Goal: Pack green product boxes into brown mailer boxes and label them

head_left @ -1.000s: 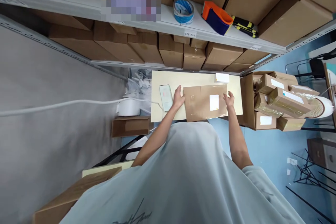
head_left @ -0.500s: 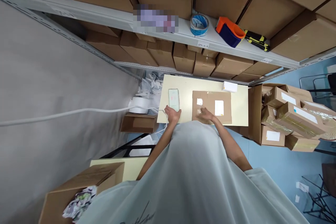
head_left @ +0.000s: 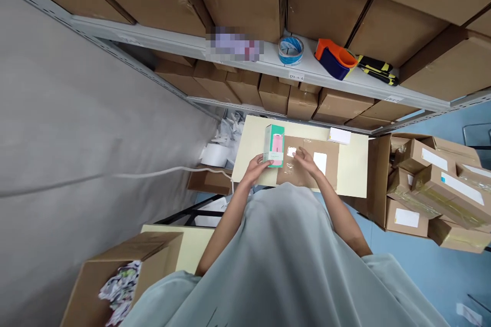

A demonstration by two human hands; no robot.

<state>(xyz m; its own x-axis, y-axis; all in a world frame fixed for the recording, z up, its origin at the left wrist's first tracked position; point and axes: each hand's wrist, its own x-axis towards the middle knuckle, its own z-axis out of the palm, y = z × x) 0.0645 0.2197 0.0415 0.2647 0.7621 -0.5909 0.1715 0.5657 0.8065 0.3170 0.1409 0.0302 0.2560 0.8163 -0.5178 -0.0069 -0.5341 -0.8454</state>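
A green box (head_left: pixel 277 138) with a pink picture and pale side is tilted up above the cream table (head_left: pixel 251 135). My left hand (head_left: pixel 256 168) grips its lower end, thumb across the front. My right hand (head_left: pixel 307 161) hovers just right of the box, fingers apart and holding nothing. Below it lies a flat brown cardboard piece (head_left: pixel 330 163) with two white labels and some clear tape. A small white box (head_left: pixel 339 136) rests at the table's back right.
A shelf (head_left: pixel 268 53) of cartons spans the back, bearing a blue tape roll (head_left: pixel 290 52), an orange tape dispenser (head_left: pixel 335 59) and yellow-black cutters (head_left: pixel 378 69). An open carton (head_left: pixel 378 179) of boxes stands right. A white cable (head_left: pixel 172 169) hangs left; a carton of crumpled paper (head_left: pixel 120 286) sits lower left.
My left hand has picked the box up from the table, tipped it and brought it right, so its green and pink face shows. My right hand has lifted off the cardboard.
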